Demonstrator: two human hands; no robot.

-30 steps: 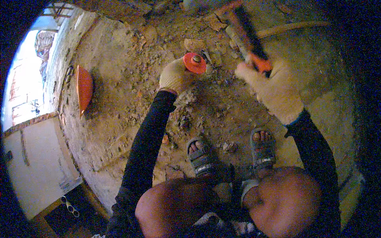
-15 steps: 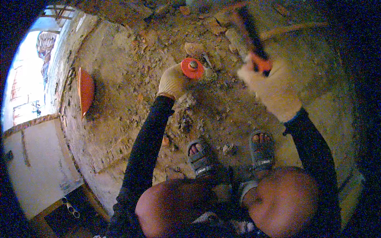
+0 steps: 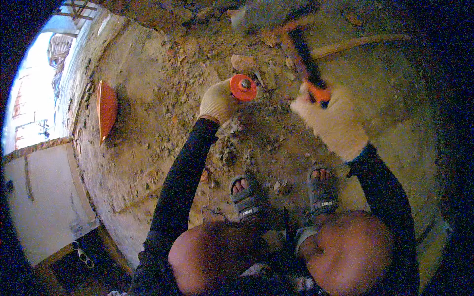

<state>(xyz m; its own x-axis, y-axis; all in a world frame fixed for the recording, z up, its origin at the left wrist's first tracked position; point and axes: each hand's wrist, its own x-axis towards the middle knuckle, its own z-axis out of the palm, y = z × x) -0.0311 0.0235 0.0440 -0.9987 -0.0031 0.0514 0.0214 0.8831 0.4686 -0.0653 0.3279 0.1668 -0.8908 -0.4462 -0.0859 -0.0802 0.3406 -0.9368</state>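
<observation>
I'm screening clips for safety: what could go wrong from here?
A stray swing of the grey hammer with black and orange handle, in the cream gloved right hand, could hit the cream gloved left hand, holding the tool with the round orange disc. Loose brown rubble could strike bare toes in the grey strapped sandals.

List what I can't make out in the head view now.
Head view:
Grey, blocky hammer head: blurred.
Lower end of black-and-orange handle: hidden by cream-gloved right hand.
Tool body under round orange disc: hidden by disc and cream-gloved left hand.
</observation>
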